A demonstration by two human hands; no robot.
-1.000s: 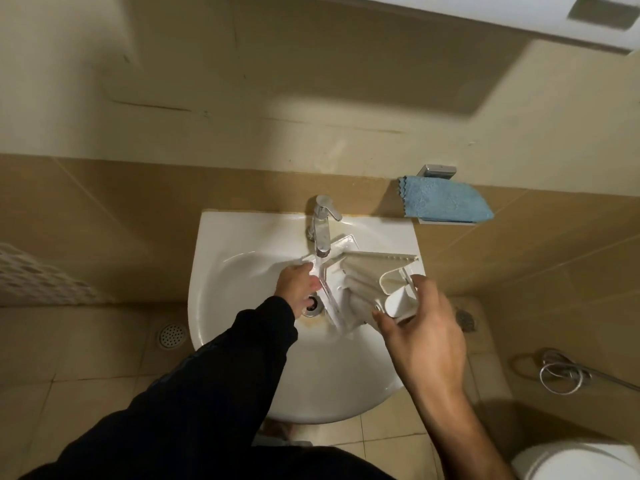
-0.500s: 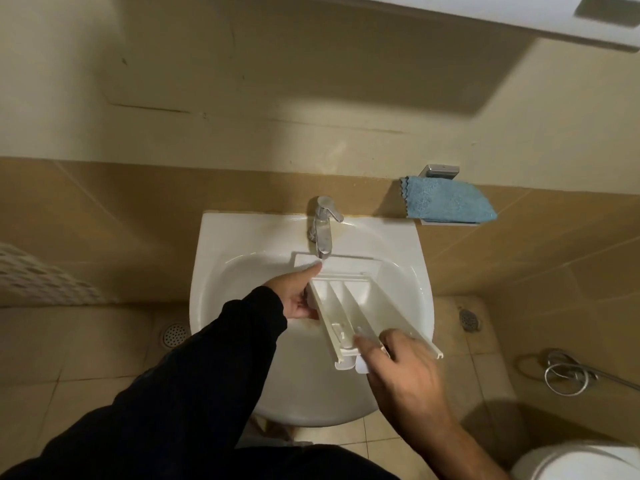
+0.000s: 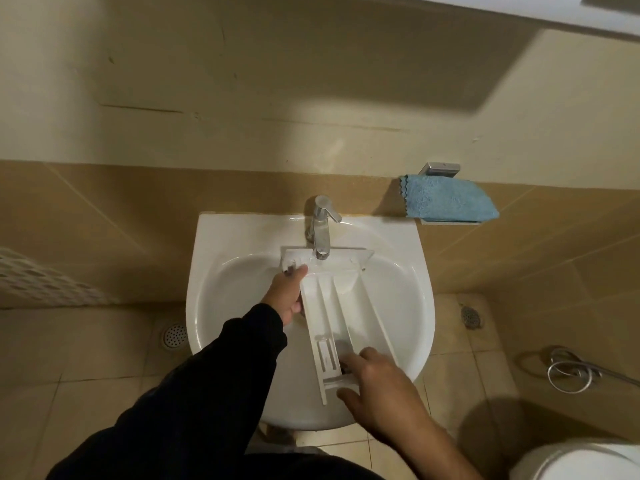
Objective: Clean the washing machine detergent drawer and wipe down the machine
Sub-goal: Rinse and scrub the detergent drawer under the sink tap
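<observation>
The white detergent drawer point(image 3: 341, 299) lies flat over the white sink point(image 3: 221, 282), compartments up, its front panel under the chrome faucet point(image 3: 321, 230). My left hand point(image 3: 286, 295), in a black sleeve, grips the drawer's left edge near the front panel. At the drawer's near end my right hand point(image 3: 375, 389) holds it, fingers reaching into the compartments. A blue cloth point(image 3: 448, 201) rests on a small wall shelf to the right of the faucet.
A toilet point(image 3: 575, 462) shows at the bottom right. A coiled metal hose point(image 3: 568, 370) hangs on the right wall. Floor drains point(image 3: 175, 336) sit on the tiled floor at both sides of the sink. A white perforated basket point(image 3: 38, 284) is at the left edge.
The drawer has gone from tilted on its side under the faucet to lying flat with compartments up. My right hand shifted down to the near end; my left moved to the left edge.
</observation>
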